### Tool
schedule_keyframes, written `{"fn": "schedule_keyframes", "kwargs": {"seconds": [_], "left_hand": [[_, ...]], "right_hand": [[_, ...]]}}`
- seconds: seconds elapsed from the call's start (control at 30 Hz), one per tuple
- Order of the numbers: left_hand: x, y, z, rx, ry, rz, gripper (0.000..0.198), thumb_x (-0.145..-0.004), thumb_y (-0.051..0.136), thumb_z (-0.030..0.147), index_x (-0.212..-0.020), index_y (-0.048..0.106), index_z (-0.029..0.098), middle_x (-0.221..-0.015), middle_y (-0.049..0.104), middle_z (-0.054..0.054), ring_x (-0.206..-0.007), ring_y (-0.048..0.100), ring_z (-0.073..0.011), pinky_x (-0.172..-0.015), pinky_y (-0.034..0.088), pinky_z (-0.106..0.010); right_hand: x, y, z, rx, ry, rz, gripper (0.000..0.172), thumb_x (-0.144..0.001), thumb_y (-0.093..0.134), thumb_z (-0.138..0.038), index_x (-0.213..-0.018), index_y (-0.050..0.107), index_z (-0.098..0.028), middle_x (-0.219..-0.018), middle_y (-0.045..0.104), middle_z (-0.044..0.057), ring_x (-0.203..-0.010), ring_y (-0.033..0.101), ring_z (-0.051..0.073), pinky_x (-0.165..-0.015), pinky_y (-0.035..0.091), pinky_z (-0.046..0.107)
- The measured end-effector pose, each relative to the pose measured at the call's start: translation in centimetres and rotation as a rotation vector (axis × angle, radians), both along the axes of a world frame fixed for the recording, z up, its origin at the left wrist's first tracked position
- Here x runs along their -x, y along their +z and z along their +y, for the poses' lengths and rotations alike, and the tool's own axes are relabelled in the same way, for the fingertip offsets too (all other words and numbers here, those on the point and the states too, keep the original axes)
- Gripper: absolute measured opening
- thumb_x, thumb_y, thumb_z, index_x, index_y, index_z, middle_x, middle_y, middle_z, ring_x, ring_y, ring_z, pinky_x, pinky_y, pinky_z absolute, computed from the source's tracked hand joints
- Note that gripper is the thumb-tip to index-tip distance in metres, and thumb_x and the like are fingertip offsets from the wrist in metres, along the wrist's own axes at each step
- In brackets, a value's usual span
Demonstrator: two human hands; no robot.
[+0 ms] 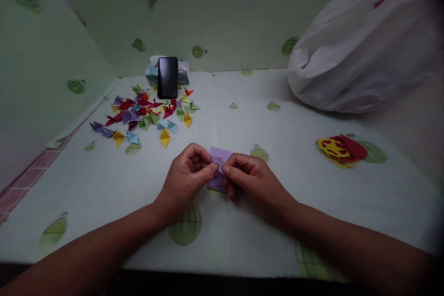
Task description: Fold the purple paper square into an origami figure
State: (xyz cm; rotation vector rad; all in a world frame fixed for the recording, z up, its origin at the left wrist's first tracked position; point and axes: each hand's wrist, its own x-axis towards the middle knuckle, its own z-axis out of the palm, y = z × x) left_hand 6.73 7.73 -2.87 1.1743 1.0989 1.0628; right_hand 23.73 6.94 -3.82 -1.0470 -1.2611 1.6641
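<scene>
My left hand [190, 171] and my right hand [251, 175] meet over the middle of the table, thumbs and forefingers pinched. Between their fingertips is a small purple folded paper [219, 164], mostly covered by the fingers. Directly beneath lies a small stack of square paper [222, 151] with a purple sheet on top and a yellowish edge showing at the front. How the held paper is folded I cannot make out.
Several folded paper cranes [149, 113] in many colours lie at the back left. Behind them a phone [168, 77] leans on a tissue box [184, 72]. Yellow and red paper cutouts [336, 150] lie on the right, and a large white plastic bag [347, 55] stands behind them.
</scene>
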Motion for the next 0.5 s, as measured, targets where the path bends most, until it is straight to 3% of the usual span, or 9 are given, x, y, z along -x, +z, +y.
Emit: {"fn": "schedule_keyframes", "kwargs": {"seconds": [0.33, 0.5], "left_hand": [[-0.02, 0.15, 0.08, 0.004, 0.021, -0.014, 0.025, -0.072, 0.076, 0.015, -0.082, 0.054, 0.018, -0.074, 0.057, 0.005, -0.066, 0.054, -0.0072, -0.062, 0.047, -0.019], [0.41, -0.29, 0.39, 0.066, -0.065, -0.049, 0.023, -0.079, 0.074, 0.025, -0.098, 0.063, 0.018, -0.080, 0.063, 0.002, -0.069, 0.060, -0.0097, -0.066, 0.049, -0.021]], "right_hand": [[-0.03, 0.23, 0.02, 0.007, 0.042, -0.067, 0.027, -0.086, 0.064, -0.037, -0.069, 0.053, -0.018, -0.051, 0.055, -0.004, -0.044, 0.050, 0.008, -0.045, 0.039, 0.020], [-0.07, 0.40, 0.20, 0.023, 0.036, -0.082, 0.026, -0.086, 0.062, -0.036, -0.069, 0.053, -0.018, -0.050, 0.054, -0.005, -0.042, 0.047, 0.007, -0.044, 0.038, 0.020]]}}
